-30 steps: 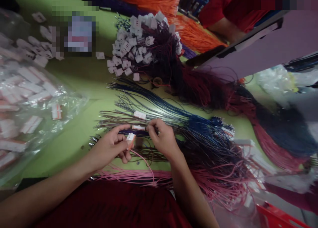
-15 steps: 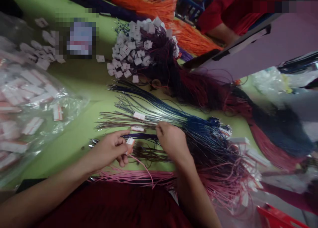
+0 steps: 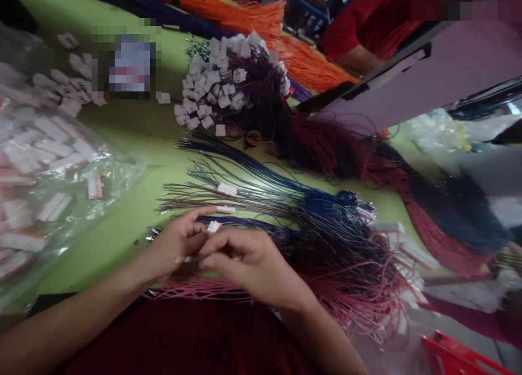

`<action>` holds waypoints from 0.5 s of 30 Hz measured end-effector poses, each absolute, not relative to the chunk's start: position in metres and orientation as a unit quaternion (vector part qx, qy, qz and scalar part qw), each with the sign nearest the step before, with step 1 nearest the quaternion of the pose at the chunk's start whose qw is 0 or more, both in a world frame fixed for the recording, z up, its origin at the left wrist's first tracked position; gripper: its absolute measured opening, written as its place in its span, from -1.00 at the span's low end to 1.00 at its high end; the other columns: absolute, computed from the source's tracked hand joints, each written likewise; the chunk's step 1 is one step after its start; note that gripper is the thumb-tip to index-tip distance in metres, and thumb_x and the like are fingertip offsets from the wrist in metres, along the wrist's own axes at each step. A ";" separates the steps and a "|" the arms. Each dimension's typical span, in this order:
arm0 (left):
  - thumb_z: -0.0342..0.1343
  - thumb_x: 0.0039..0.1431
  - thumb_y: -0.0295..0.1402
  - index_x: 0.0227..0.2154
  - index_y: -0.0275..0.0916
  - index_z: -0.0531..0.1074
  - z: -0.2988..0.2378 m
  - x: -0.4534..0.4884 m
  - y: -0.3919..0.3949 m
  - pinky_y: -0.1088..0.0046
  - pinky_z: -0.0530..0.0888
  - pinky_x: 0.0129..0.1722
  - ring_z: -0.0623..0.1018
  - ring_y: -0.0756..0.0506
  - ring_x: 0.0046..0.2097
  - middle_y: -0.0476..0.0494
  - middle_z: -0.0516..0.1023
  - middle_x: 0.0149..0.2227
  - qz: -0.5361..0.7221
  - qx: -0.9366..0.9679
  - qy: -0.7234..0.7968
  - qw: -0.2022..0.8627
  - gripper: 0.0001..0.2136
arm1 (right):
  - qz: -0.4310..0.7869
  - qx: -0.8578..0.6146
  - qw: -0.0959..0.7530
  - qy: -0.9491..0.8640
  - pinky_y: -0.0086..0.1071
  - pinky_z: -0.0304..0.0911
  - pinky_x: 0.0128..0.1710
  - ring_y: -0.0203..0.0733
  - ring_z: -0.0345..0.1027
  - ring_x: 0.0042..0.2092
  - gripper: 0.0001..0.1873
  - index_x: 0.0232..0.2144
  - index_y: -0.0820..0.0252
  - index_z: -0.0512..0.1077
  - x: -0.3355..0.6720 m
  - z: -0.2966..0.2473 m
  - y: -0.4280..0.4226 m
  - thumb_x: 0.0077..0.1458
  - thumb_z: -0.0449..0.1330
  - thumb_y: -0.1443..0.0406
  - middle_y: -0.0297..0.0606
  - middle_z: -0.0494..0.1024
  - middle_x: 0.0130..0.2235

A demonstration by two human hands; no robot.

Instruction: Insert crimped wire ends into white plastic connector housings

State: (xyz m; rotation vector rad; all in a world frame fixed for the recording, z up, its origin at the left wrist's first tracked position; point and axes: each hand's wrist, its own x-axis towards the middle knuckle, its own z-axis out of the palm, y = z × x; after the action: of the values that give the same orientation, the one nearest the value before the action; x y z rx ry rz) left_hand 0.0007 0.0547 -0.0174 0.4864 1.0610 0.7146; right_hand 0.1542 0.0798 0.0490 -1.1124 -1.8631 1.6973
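Observation:
My left hand (image 3: 179, 244) is closed, its fingertips around a small white connector housing (image 3: 213, 226). Only the upper end of that housing shows past my fingers. Right beside it my right hand (image 3: 244, 258) has its thumb and forefinger drawn together. Whatever lies in that pinch is hidden. Just beyond my fingers a white-and-orange connector (image 3: 225, 209) lies on brown wires (image 3: 179, 203), with another white connector (image 3: 227, 189) farther back. Dark blue wires (image 3: 253, 160) fan out behind them. Pink wires (image 3: 212, 290) run along the table's near edge, under my hands.
A clear plastic bag (image 3: 118, 171) of white-and-orange connectors fills the left side. Wires with white housings (image 3: 204, 84) are heaped at the back, near orange wires (image 3: 253, 21). A pale panel (image 3: 387, 86) stands at right, with a person's red sleeve (image 3: 354, 26) behind it.
My right hand has moved left from over the wire bundles to the connector in my left hand. The pink wire that hung from that connector is now hidden.

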 end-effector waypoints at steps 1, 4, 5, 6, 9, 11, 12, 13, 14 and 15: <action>0.22 0.00 -0.31 0.01 -0.26 0.28 -0.015 0.000 0.056 0.51 0.38 -0.56 0.44 0.04 -0.57 0.03 0.48 -0.48 0.336 0.224 0.494 0.769 -0.51 | 0.598 -0.436 0.209 -0.639 -0.51 0.30 -0.43 -0.37 0.39 -0.46 -0.89 -0.44 0.20 0.44 0.154 0.040 0.081 0.08 0.12 0.39 -0.37 0.52 -0.49; 0.21 0.03 -0.30 -0.09 -0.27 0.34 -0.011 -0.002 0.058 0.51 0.41 -0.57 0.46 0.02 -0.55 0.03 0.46 -0.50 0.359 0.215 0.493 0.762 -0.63 | 0.505 -0.546 0.232 -0.627 -0.52 0.22 -0.49 -0.38 0.31 -0.51 -0.90 -0.49 0.21 0.42 0.163 0.019 0.082 0.03 0.12 0.41 -0.40 0.47 -0.54; 0.21 0.03 -0.30 -0.10 -0.27 0.34 -0.010 -0.002 0.058 0.52 0.41 -0.57 0.47 0.02 -0.53 0.02 0.46 -0.49 0.368 0.211 0.490 0.761 -0.64 | 0.471 -0.564 0.227 -0.639 -0.53 0.20 -0.49 -0.38 0.30 -0.51 -0.90 -0.50 0.21 0.42 0.167 0.015 0.082 0.01 0.13 0.42 -0.40 0.47 -0.54; 0.21 0.03 -0.30 -0.10 -0.26 0.34 -0.010 -0.002 0.058 0.53 0.42 -0.57 0.48 0.02 -0.52 0.02 0.47 -0.48 0.375 0.207 0.489 0.760 -0.64 | 0.444 -0.573 0.221 -0.652 -0.52 0.19 -0.48 -0.38 0.30 -0.50 -0.90 -0.49 0.21 0.43 0.170 0.012 0.082 0.01 0.13 0.42 -0.40 0.47 -0.53; 0.22 0.02 -0.31 -0.09 -0.24 0.34 -0.012 -0.002 0.058 0.55 0.41 -0.57 0.48 0.02 -0.51 0.00 0.49 -0.45 0.383 0.194 0.491 0.758 -0.63 | 0.395 -0.573 0.215 -0.686 -0.50 0.20 -0.43 -0.35 0.32 -0.45 -0.89 -0.46 0.20 0.47 0.174 0.009 0.080 0.02 0.14 0.39 -0.37 0.50 -0.49; 0.23 0.02 -0.30 -0.09 -0.24 0.35 -0.013 -0.001 0.058 0.56 0.41 -0.58 0.48 0.03 -0.50 0.00 0.50 -0.45 0.381 0.188 0.493 0.759 -0.63 | 0.362 -0.570 0.221 -0.703 -0.49 0.20 -0.41 -0.34 0.34 -0.44 -0.89 -0.46 0.19 0.49 0.174 0.009 0.079 0.02 0.15 0.39 -0.36 0.51 -0.47; 0.23 0.02 -0.30 -0.09 -0.24 0.35 -0.013 -0.001 0.059 0.56 0.40 -0.58 0.48 0.03 -0.50 0.00 0.50 -0.45 0.381 0.185 0.493 0.760 -0.63 | 0.349 -0.569 0.225 -0.710 -0.49 0.20 -0.40 -0.34 0.34 -0.43 -0.89 -0.45 0.18 0.50 0.174 0.009 0.079 0.02 0.16 0.38 -0.35 0.52 -0.46; 0.23 0.02 -0.30 -0.09 -0.24 0.35 -0.013 0.000 0.059 0.57 0.40 -0.59 0.48 0.03 -0.50 0.00 0.50 -0.46 0.380 0.182 0.493 0.762 -0.63 | 0.338 -0.568 0.229 -0.714 -0.49 0.21 -0.40 -0.33 0.34 -0.43 -0.89 -0.45 0.18 0.50 0.173 0.009 0.079 0.02 0.16 0.38 -0.34 0.52 -0.46; 0.22 0.03 -0.31 -0.09 -0.24 0.35 -0.013 0.000 0.059 0.57 0.39 -0.59 0.47 0.03 -0.50 0.00 0.49 -0.46 0.379 0.178 0.491 0.764 -0.63 | 0.330 -0.567 0.234 -0.718 -0.49 0.21 -0.40 -0.33 0.34 -0.43 -0.89 -0.46 0.18 0.50 0.173 0.009 0.079 0.02 0.16 0.38 -0.34 0.52 -0.46; 0.22 0.03 -0.31 -0.09 -0.25 0.35 -0.012 0.000 0.059 0.58 0.39 -0.59 0.47 0.03 -0.50 0.00 0.49 -0.47 0.379 0.175 0.487 0.767 -0.64 | 0.323 -0.566 0.238 -0.720 -0.48 0.21 -0.40 -0.33 0.35 -0.43 -0.88 -0.47 0.18 0.49 0.173 0.009 0.079 0.02 0.16 0.39 -0.34 0.52 -0.46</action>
State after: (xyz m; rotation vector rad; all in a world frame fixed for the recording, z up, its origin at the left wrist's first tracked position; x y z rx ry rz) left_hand -0.0002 0.0590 -0.0124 0.3808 1.0576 0.8226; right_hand 0.1730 0.0787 0.0094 -1.5500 -1.9741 0.8862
